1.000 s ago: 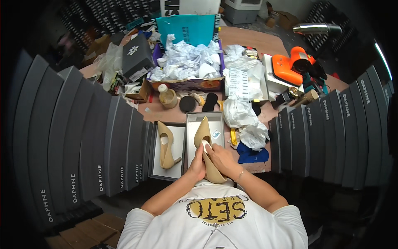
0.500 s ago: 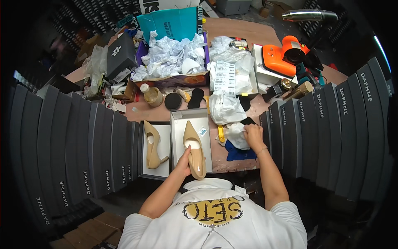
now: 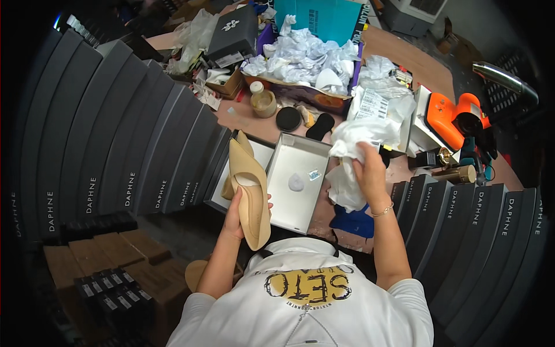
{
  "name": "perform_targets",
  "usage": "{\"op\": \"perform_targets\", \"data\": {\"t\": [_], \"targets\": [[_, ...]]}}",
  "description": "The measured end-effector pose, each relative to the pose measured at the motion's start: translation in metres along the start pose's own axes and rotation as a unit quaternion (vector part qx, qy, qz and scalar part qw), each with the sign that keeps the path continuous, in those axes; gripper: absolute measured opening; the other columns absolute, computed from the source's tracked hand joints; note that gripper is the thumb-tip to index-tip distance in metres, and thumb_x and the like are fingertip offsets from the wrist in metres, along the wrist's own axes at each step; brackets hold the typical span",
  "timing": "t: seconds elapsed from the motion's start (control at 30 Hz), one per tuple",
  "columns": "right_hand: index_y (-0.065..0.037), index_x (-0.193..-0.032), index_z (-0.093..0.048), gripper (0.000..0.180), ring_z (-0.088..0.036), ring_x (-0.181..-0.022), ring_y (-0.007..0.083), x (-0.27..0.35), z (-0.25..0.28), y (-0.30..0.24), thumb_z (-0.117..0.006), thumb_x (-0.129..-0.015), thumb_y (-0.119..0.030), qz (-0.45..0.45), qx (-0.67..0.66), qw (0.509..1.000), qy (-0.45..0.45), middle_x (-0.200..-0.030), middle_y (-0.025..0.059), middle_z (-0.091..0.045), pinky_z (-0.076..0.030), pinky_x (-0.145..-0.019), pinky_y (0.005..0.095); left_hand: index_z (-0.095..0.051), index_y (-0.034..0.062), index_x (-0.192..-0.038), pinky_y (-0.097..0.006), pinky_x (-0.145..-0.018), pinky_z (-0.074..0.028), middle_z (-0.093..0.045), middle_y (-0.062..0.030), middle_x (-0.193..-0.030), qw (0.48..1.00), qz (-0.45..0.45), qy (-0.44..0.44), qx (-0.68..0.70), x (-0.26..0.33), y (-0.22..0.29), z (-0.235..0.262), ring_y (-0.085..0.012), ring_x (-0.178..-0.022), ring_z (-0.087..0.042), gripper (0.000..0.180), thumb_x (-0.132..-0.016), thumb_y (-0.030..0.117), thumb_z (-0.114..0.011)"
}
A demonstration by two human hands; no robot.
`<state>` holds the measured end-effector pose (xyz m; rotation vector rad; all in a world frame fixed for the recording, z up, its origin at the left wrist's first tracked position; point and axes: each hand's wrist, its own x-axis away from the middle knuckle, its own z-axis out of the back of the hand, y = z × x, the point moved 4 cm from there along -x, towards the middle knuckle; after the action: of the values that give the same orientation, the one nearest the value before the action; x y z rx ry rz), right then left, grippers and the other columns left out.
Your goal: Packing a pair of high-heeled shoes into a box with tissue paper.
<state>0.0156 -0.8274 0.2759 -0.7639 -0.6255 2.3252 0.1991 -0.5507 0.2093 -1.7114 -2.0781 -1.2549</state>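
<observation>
My left hand (image 3: 233, 217) is closed around the middle of a beige pointed high-heeled shoe (image 3: 256, 217), toe pointing away from me. Behind it, the matching shoe (image 3: 244, 143) lies in the dark-edged shoe box (image 3: 263, 155), mostly hidden by the held one. Beside that box is a second white-lined box half (image 3: 283, 199), holding a small printed packet (image 3: 314, 174) and a round translucent piece (image 3: 296, 182). My right hand (image 3: 371, 176) grips a white crumpled sheet (image 3: 347, 191); whether it is paper or cloth I cannot tell. Below it lies a blue cloth (image 3: 351, 222).
Dark shoe boxes (image 3: 133, 133) line the left, with more boxes (image 3: 457, 220) on the right. Farther back stand a purple carton (image 3: 300, 88) of crumpled paper, a bottle (image 3: 263, 103), a round black tin (image 3: 288, 118) and an orange device (image 3: 445, 118).
The view has swung left. My left hand has lifted the shoe and brought it left, before the other shoe. My right hand has raised the white crumpled sheet off the table.
</observation>
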Motion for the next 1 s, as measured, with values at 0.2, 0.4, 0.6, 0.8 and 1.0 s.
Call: {"op": "perform_targets", "data": {"t": [0.2, 0.4, 0.6, 0.8, 1.0], "targets": [[-0.001, -0.109, -0.057, 0.037, -0.058, -0.085, 0.0343, 0.020, -0.114, -0.063, -0.062, -0.073, -0.005, 0.082, -0.098, 0.989, -0.076, -0.098, 0.0189, -0.061, -0.047, -0.076, 0.0386, -0.040, 0.0004, -0.132, -0.042, -0.079, -0.055, -0.056, -0.0241, -0.114, 0.993, 0.059, -0.098, 0.010, -0.002, 0.015, -0.016, -0.0329, -0.092, -0.063, 0.074, -0.091, 0.061, -0.037], [-0.002, -0.088, -0.065, 0.020, -0.065, -0.078, 0.0367, 0.121, -0.204, -0.073, -0.055, -0.082, -0.018, 0.037, -0.052, 0.837, -0.544, -0.089, 0.0212, -0.066, -0.052, -0.068, 0.0454, -0.049, -0.0003, -0.124, -0.041, -0.084, -0.053, -0.061, -0.0183, -0.108, 0.986, 0.143, -0.058, -0.065, -0.058, -0.016, 0.003, -0.0317, -0.097, -0.063, 0.058, -0.095, 0.050, -0.040], [-0.001, -0.094, -0.063, 0.018, -0.061, -0.082, 0.0384, 0.041, -0.167, -0.017, -0.059, -0.079, -0.012, -0.078, 0.013, 0.943, -0.323, -0.094, 0.0190, -0.063, -0.051, -0.071, 0.0436, -0.052, 0.0012, -0.121, -0.041, -0.079, -0.053, -0.062, -0.0164, -0.103, 0.979, 0.188, -0.024, -0.077, -0.073, -0.033, 0.025, -0.0290, -0.090, -0.064, 0.059, -0.094, 0.053, -0.042], [-0.003, -0.091, -0.061, 0.019, -0.056, -0.091, 0.0351, 0.075, -0.237, -0.001, -0.060, -0.073, -0.003, 0.049, 0.096, 0.936, -0.334, -0.096, 0.0162, -0.054, -0.052, -0.073, 0.0423, -0.052, 0.0039, -0.121, -0.038, -0.078, -0.052, -0.062, -0.0138, -0.102, 0.983, 0.172, -0.016, -0.065, -0.077, -0.029, 0.018, -0.0260, -0.089, -0.063, 0.055, -0.094, 0.051, -0.044], [-0.005, -0.104, -0.055, 0.026, -0.059, -0.096, 0.0351, -0.015, -0.166, 0.012, -0.057, -0.078, -0.005, -0.036, 0.017, 0.959, -0.279, -0.102, 0.0170, -0.057, -0.053, -0.075, 0.0423, -0.051, 0.0032, -0.123, -0.040, -0.079, -0.052, -0.062, -0.0158, -0.104, 0.975, 0.212, -0.038, -0.058, -0.100, -0.057, 0.023, -0.0294, -0.092, -0.064, 0.057, -0.094, 0.052, -0.042]]}}
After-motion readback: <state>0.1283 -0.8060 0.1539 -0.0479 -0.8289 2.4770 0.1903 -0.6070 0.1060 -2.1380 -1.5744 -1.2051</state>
